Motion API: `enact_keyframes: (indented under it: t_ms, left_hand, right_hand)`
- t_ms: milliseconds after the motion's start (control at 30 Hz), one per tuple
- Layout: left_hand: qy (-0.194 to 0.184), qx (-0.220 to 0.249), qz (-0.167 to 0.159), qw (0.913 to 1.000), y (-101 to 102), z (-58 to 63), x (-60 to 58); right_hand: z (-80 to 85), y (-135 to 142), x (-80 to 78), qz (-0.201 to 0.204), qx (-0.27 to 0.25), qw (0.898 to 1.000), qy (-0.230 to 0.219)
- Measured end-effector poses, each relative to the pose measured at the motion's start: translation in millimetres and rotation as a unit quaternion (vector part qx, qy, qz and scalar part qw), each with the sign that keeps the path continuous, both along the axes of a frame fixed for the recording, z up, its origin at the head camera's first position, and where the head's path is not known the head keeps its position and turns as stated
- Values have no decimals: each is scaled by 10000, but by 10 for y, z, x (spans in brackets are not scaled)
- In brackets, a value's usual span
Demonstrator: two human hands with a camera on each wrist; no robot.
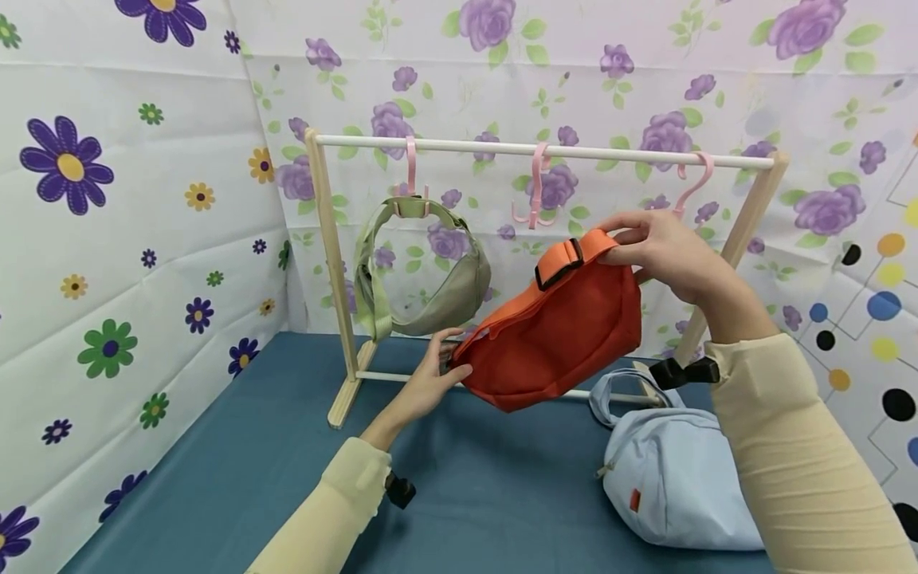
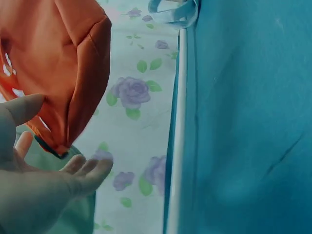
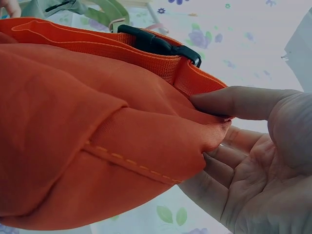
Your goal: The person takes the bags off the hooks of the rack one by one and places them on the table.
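Observation:
An orange waist bag (image 1: 552,343) is held up in front of a clothes rack, its left end lower than its right. My right hand (image 1: 670,251) pinches the upper right end, thumb on one side and fingers on the other. A black buckle (image 3: 158,44) sits on its orange strap. At the lower left end, my left hand (image 1: 430,373) has its thumb against the fabric and a finger behind; its other fingers extend loosely beside the tip (image 2: 61,152). Behind and left, a green waist bag (image 1: 452,295) hangs by its strap from a pink hook (image 1: 411,163).
The rack's white rail (image 1: 473,146) carries another pink hook (image 1: 535,187) in the middle and a third pink hook (image 1: 701,179) behind my right hand. A light blue bag (image 1: 674,478) lies on the blue tabletop (image 1: 502,494) at right. Flowered sheets hang behind.

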State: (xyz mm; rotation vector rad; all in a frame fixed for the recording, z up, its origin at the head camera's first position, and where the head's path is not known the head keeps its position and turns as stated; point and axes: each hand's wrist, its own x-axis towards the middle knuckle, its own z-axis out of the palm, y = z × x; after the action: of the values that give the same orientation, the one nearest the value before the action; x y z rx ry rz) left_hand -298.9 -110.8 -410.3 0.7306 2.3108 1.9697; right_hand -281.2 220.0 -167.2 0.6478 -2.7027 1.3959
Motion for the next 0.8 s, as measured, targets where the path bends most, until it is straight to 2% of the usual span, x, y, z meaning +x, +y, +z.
enact_keyframes:
  t_ms: [100, 200, 267, 367, 567, 700, 800]
  left_hand:
    - [-542, 496, -154, 9972, -9, -58, 13]
    - [-1099, 1076, -431, 9872, -4, -101, 21]
    - [-1270, 1317, -502, 9818, 4, -121, 31]
    - [-1266, 1493, -405, 9798, 19, -123, 50]
    - [-1158, 1690, -136, 9787, -29, -59, 84]
    - [-1078, 1619, -47, 9809, -121, 5, 94]
    - [-1025, 1519, -47, 9831, -189, 49, 107]
  right_hand:
    - [-7, 37, 19, 9, -70, 10000, -20]
    - [-36, 80, 50, 39, -158, 9999, -8]
    - [-76, 119, 81, 48, -203, 9998, 10]
    - [-164, 210, 112, 61, -288, 9996, -12]
    - [-481, 482, 106, 22, -639, 9980, 15]
    - [-708, 598, 101, 341, -1179, 9923, -155]
    - [-843, 639, 108, 426, -1355, 9895, -260]
